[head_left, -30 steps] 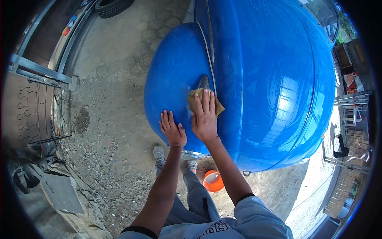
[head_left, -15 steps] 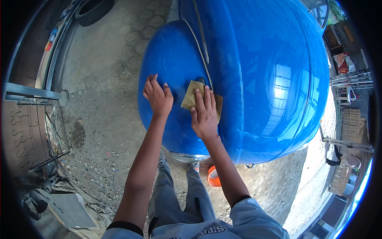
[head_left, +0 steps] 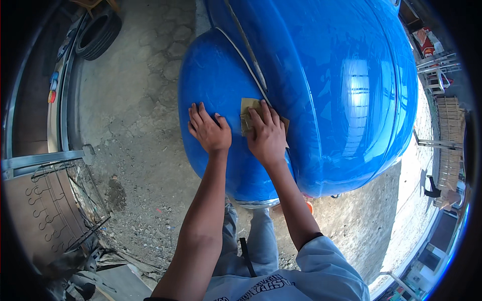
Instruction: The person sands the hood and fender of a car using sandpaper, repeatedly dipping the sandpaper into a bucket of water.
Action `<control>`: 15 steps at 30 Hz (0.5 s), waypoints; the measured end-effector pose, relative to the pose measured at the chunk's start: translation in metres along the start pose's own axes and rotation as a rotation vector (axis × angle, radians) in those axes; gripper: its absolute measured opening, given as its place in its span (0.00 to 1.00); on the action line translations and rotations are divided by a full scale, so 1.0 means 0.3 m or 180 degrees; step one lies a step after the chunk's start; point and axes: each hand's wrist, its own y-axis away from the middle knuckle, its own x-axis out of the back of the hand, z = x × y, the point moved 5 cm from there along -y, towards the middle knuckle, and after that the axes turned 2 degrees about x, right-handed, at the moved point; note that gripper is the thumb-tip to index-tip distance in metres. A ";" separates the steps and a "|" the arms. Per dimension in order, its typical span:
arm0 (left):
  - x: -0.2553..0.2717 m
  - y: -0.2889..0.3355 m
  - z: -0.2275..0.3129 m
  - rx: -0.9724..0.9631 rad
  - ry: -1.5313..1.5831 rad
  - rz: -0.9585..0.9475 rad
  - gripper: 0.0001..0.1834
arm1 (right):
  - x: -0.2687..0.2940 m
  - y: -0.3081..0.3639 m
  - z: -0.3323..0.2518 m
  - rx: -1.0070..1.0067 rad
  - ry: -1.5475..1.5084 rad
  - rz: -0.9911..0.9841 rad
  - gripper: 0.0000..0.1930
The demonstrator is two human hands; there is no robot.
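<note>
From the head camera, the right hand (head_left: 267, 134) lay flat on a tan sheet (head_left: 249, 114) of sandpaper, fingers spread and pressing it against the blue body (head_left: 351, 100) rather than closing round it. Most of the sheet was hidden under the palm; only its upper left part and a corner by the wrist showed. Whether the thumb hooked under an edge could not be told. The sheet sat just beside the pale seam (head_left: 246, 52) that ran up the panel, touching or nearly touching it.

The left hand (head_left: 208, 131) rested open on the fender (head_left: 216, 75) just left of the sheet, fingers splayed, holding nothing. The two hands were near each other but apart.

The body's top and right side were cut off by the rim, and glare washed out part of its right flank. Its lower edge curved under, hiding what lay below; an orange thing (head_left: 309, 206) peeked out there, too little of it seen to name. The person's legs were partly hidden behind the forearms.

Open gravel ground (head_left: 140, 125) spread to the left of the fender, up to a tyre (head_left: 98, 32) at the far edge and a wire rack (head_left: 75, 200) at lower left. Blue surface lay open above the hands.
</note>
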 end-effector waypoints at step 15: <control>0.011 0.009 0.007 0.0002 -0.0084 0.0045 0.31 | 0.097 0.072 -0.017 -0.0340 -0.0446 0.0025 0.38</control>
